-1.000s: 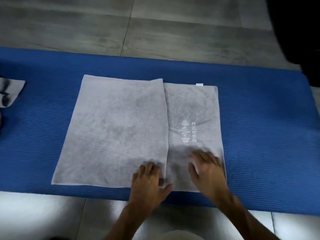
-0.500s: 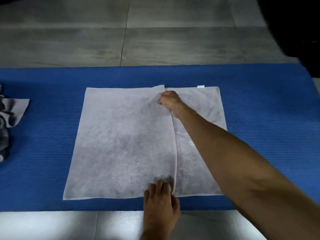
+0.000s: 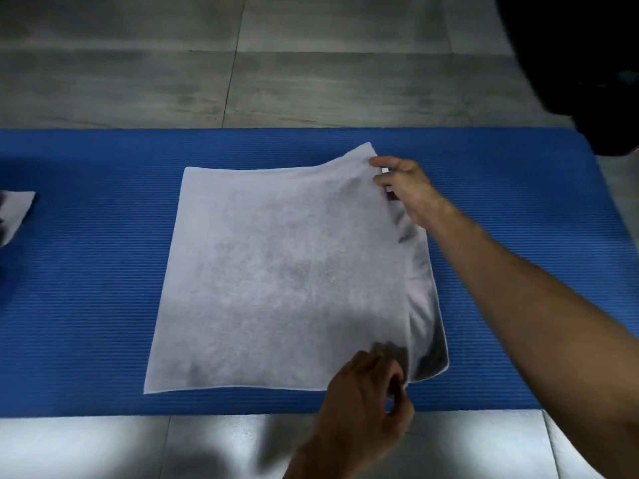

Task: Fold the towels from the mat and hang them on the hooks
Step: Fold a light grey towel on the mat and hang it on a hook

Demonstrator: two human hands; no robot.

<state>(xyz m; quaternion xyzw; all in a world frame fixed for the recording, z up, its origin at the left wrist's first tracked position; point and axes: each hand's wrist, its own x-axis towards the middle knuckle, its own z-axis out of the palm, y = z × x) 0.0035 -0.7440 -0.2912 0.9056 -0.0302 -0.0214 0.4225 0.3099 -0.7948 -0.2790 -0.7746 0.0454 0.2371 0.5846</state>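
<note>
Nearest, the left hand pinches the near corner of the grey towel on the blue mat; farther off, the right hand grips the far corner. The first fold is nearly closed, where half a second ago its edge lay mid-towel; hanging remains, with another towel waiting at left.

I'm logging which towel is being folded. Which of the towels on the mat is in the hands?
The large grey towel mid-mat: right hand pinches its far corner, left hand its near one. The towel at the left edge lies untouched.
</note>
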